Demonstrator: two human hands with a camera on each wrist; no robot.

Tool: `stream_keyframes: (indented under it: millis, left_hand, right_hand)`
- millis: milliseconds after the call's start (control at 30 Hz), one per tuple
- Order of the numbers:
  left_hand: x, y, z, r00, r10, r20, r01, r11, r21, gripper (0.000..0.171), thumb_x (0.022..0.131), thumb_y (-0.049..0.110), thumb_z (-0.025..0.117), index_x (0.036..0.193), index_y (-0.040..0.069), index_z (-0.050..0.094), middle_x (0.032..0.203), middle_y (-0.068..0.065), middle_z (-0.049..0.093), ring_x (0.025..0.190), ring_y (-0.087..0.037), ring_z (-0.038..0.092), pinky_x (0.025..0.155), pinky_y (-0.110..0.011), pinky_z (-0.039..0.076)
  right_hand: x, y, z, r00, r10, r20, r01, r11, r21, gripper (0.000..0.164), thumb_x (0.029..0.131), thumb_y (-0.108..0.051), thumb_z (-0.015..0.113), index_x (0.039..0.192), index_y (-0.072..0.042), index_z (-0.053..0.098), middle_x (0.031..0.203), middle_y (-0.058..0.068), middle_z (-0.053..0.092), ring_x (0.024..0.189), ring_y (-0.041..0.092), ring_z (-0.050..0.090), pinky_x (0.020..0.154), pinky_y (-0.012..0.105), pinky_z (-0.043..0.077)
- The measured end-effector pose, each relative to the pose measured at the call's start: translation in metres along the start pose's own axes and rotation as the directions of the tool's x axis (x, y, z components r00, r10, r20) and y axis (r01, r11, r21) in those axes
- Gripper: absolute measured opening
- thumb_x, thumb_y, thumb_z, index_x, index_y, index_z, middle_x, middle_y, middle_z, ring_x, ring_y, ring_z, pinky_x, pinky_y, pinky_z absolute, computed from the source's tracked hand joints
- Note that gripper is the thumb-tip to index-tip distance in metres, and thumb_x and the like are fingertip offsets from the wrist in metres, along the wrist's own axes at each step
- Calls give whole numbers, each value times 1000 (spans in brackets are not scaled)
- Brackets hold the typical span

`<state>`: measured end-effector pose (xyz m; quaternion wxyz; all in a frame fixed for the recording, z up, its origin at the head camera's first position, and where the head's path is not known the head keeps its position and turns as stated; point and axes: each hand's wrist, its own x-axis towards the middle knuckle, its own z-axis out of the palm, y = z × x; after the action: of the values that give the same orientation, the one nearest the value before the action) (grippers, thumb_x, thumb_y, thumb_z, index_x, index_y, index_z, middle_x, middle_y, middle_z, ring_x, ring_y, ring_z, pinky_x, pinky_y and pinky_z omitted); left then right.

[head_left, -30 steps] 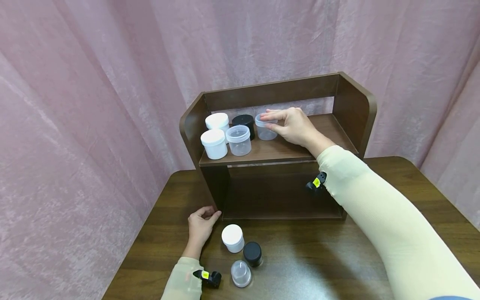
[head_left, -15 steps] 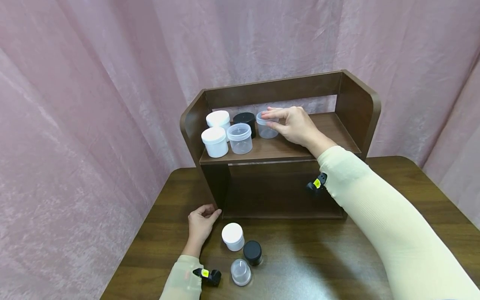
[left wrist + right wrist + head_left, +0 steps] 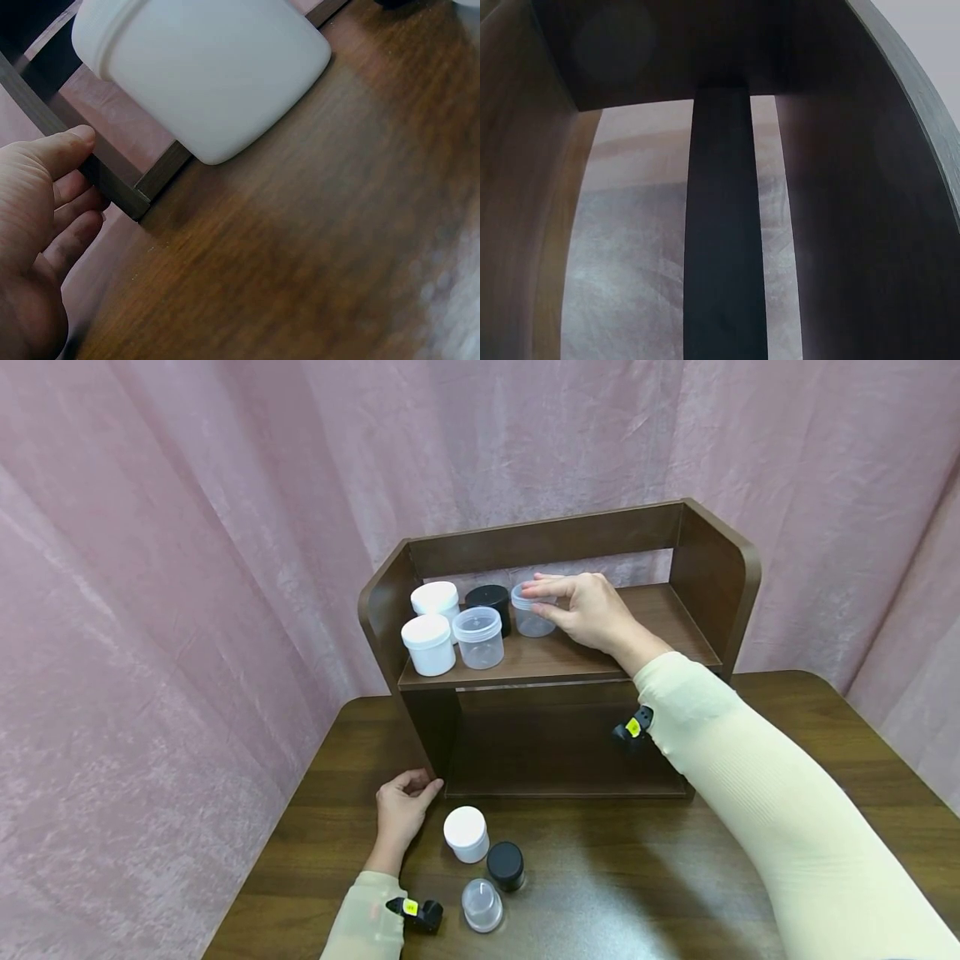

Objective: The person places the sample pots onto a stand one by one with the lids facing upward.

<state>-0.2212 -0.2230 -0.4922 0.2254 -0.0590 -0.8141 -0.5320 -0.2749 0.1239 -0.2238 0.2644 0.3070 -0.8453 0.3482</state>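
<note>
On the upper shelf, my right hand (image 3: 588,608) holds a clear plastic jar (image 3: 532,625) near its lid, thumb on the near side and fingers across the top. To its left stand a black-lidded jar (image 3: 488,597), a clear lidded jar (image 3: 480,643) and two white jars (image 3: 430,647), one behind the other. Down at the table, my left hand (image 3: 401,810) pinches the lower front edge of the shelf unit's left side panel (image 3: 112,184). Close by stands another white jar (image 3: 217,75). The right wrist view shows only the unit's dark lower compartment.
The brown two-tier shelf unit (image 3: 555,678) stands on a wooden table (image 3: 600,877). In front of it are the white jar, a small black-lidded jar (image 3: 506,866) and a small clear jar (image 3: 482,907). A pink curtain (image 3: 225,568) hangs behind.
Both hands keep their places on the jar and the side panel. Only the head view has shifted slightly.
</note>
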Motion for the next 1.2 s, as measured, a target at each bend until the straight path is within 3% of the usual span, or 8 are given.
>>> stream_keyframes:
  millis: [133,300,500,700,867,1000,1200]
  left_hand:
    - [0,1,0,1000,0,3,0,1000,5,17,76,9,82,88,2,73,84,-7,71,78,-18,68,66,-20,55]
    - [0,1,1,1000,-8,7,8,1000,-4,17,76,9,82,87,2,73,84,-7,70,78,-19,68,66,-21,55]
    - [4,-2,3,1000,1,5,-1,1000,2,16,76,10,82,86,3,73,83,-7,71,77,-18,68,66,-21,55]
    - [4,-2,2,1000,-5,4,5,1000,4,16,76,10,82,87,4,73,83,-6,70,77,-18,68,66,-20,55]
    - [4,-1,-1,1000,3,-3,-3,1000,4,18,76,13,83,88,3,73,85,-8,71,78,-19,68,66,-20,55]
    - [4,1,-3,1000,3,-13,-3,1000,7,18,76,13,83,88,3,73,84,-8,71,78,-20,68,65,-18,54]
    - [3,3,-5,1000,7,-5,-7,1000,12,17,76,12,83,86,3,73,83,-8,71,78,-20,68,66,-18,54]
  right_hand:
    - [-3,0,-2,999,1,-33,-1,1000,-4,30,87,-19,73,118,-17,71,125,-4,64,124,8,52,103,31,40]
    - [-4,-1,-5,992,8,-130,-7,1000,9,28,88,-19,72,117,-16,71,125,-1,64,119,8,55,99,31,44]
    - [-7,-2,-9,959,35,-282,-20,998,54,22,90,-20,69,111,-13,74,113,1,69,107,11,63,88,26,49]
    - [-17,-6,-10,938,31,-344,8,994,111,19,89,-16,69,106,-9,75,102,4,73,86,11,67,73,17,51]
    - [-30,-13,-11,930,-59,-364,99,991,92,17,87,-10,71,104,-8,75,102,1,73,92,11,67,79,23,51]
    - [-45,-21,-11,913,-138,-383,199,972,124,19,82,1,73,100,-2,75,101,7,73,96,18,67,84,21,50]
    - [-79,-36,-6,886,-346,-309,412,894,178,29,73,11,75,101,4,72,103,14,71,99,21,66,89,25,50]
